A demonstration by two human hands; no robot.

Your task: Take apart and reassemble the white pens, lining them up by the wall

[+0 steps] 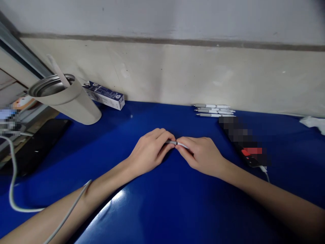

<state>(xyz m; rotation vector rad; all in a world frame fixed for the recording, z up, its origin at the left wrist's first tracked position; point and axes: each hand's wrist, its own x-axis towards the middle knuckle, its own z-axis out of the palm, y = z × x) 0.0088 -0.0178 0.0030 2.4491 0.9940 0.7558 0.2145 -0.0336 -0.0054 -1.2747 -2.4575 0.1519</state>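
Observation:
Between my two hands, above the blue table (162, 203), is a white and grey pen (182, 145). My left hand (154, 147) pinches its grey part between thumb and fingers. The white part is held by my right hand (201, 152), also in a pinch. My fingertips nearly meet at a dark ring around the pen's middle. Both pen ends are mostly hidden by my fingers. Several white pens with grey grips (214, 110) lie side by side near the wall, their tips towards the left.
A beige tumbler (81, 105) with a straw stands at the back left beside a blue and white carton (106, 96). A black device (43, 142) lies left; a phone (250, 159) with a cable lies right. A white cable (71, 210) crosses my left forearm.

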